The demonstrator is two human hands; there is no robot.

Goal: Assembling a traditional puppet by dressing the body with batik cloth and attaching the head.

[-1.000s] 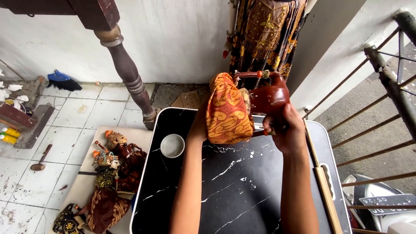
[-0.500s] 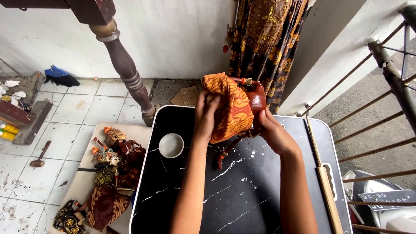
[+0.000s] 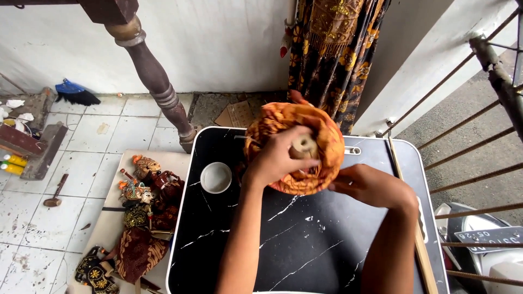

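Two hands at work over a black marble-patterned table (image 3: 305, 245), items listed from left edge to right.

Upper left of frame: blue brush (image 3: 76, 92) on the tiled floor by the white wall; small hammer (image 3: 54, 191) lower down on the tiles.

Left of centre: turned wooden post (image 3: 158, 87) running from the top edge down to the floor. Below it, a pale board (image 3: 109, 228) carrying several puppets (image 3: 144, 201) with painted heads and patterned cloth, lying flat just beside the table's left edge.

On the table, left part: small white bowl (image 3: 216, 177), standing apart from the hands.

Centre: left hand (image 3: 278, 158), fingers curled and closed around a pale wooden rod end (image 3: 303, 146) that pokes out of an orange patterned cloth bundle (image 3: 321, 136). The bundle sits at the upper middle of the table, under and around this hand.

Right of centre: right hand (image 3: 370, 185), fingers bent, fingertips touching the bundle's lower right edge; whether it pinches the cloth cannot be told.

Upper centre-right: dark patterned cloth (image 3: 332, 49) hanging against the wall behind the bundle.

Right: long wooden stick (image 3: 414, 228) lying along the table's right side; metal railing (image 3: 479, 163) beyond it.
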